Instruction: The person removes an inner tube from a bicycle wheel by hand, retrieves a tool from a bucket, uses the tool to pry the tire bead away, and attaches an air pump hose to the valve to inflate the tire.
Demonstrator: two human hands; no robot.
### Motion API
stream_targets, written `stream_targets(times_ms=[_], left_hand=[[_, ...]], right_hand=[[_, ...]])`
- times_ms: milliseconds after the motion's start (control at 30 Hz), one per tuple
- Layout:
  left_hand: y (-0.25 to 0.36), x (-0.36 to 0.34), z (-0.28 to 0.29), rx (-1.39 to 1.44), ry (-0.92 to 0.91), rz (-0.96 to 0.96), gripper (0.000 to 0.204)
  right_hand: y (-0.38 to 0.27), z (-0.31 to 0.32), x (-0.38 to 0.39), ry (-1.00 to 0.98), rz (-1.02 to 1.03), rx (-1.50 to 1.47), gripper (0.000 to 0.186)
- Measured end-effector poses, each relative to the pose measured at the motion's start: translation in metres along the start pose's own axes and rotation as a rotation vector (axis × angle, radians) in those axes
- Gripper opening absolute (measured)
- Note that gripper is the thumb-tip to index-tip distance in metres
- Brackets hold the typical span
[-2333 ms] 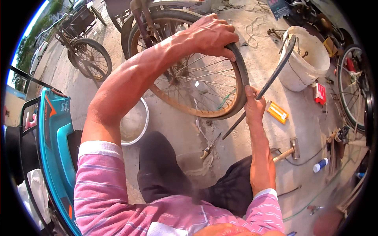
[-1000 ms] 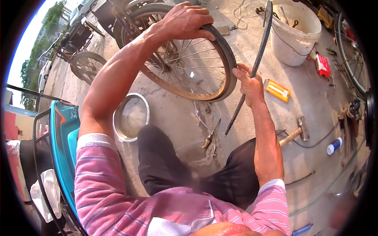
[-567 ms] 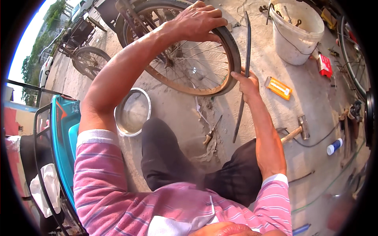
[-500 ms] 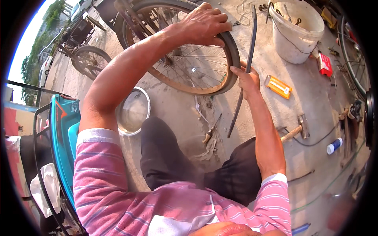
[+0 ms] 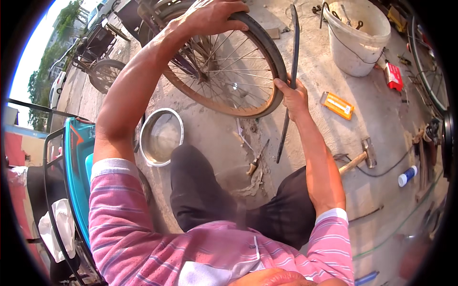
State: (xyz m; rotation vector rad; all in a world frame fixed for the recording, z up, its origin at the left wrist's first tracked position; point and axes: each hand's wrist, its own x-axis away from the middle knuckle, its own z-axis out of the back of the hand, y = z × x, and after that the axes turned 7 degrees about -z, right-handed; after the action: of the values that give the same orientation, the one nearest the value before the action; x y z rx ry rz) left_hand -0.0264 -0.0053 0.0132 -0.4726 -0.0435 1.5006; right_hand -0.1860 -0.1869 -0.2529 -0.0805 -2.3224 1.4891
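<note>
A spoked bicycle wheel (image 5: 224, 113) with a rusty rim and a dark tire (image 5: 267, 43) stands in front of me. At its upper edge my left hand (image 5: 210, 18) curls over the tire, thumb on the near side. My right hand (image 5: 293, 97) is closed at the wheel's right side, its thumb against the tire. A long, thin black bar (image 5: 295, 43), slightly curved, runs through that hand, its lower end pointing down toward the ground. My right fingers are partly hidden behind the bar.
A white bucket (image 5: 355, 55) holding tools stands at the right, near an orange package (image 5: 338, 105) and a red box (image 5: 393, 76). A hammer (image 5: 367, 153) and a wooden-handled awl (image 5: 253, 167) lie on the ground. Left are a round basin (image 5: 162, 138) and a turquoise vehicle (image 5: 78, 157).
My left hand has moved up and left along the tire. The black bar and my right hand have shifted slightly left. The wheel sits at a somewhat different angle.
</note>
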Motion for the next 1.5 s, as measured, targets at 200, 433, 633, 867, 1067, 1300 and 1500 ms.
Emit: stream_targets(times_ms=[200,433,633,867,1067,1300,1500], left_hand=[[0.022,-0.018,-0.045,-0.096,-0.218,0.023,0.045],[0.022,-0.030,-0.054,-0.085,-0.272,0.052,0.048],[0.013,-0.026,-0.052,-0.160,-0.204,0.033,0.055],[0.013,-0.040,-0.050,-0.115,-0.285,0.119,0.057],[0.019,-0.050,-0.047,-0.068,-0.378,0.169,0.058],[0.013,-0.049,-0.043,-0.030,-0.379,0.182,0.058],[-0.001,-0.039,-0.039,-0.032,-0.363,0.230,0.058]], right_hand=[[-0.003,-0.009,-0.002,0.013,0.092,-0.025,0.051],[-0.018,-0.026,-0.003,0.149,0.209,-0.024,0.045],[-0.041,-0.045,0.010,0.330,0.265,0.190,0.037],[-0.040,-0.039,0.000,0.347,0.278,0.307,0.037],[-0.039,-0.032,0.010,0.327,0.314,0.349,0.047],[-0.040,0.046,0.042,0.263,0.253,0.548,0.069],[-0.040,0.058,0.098,0.109,0.228,0.832,0.069]])
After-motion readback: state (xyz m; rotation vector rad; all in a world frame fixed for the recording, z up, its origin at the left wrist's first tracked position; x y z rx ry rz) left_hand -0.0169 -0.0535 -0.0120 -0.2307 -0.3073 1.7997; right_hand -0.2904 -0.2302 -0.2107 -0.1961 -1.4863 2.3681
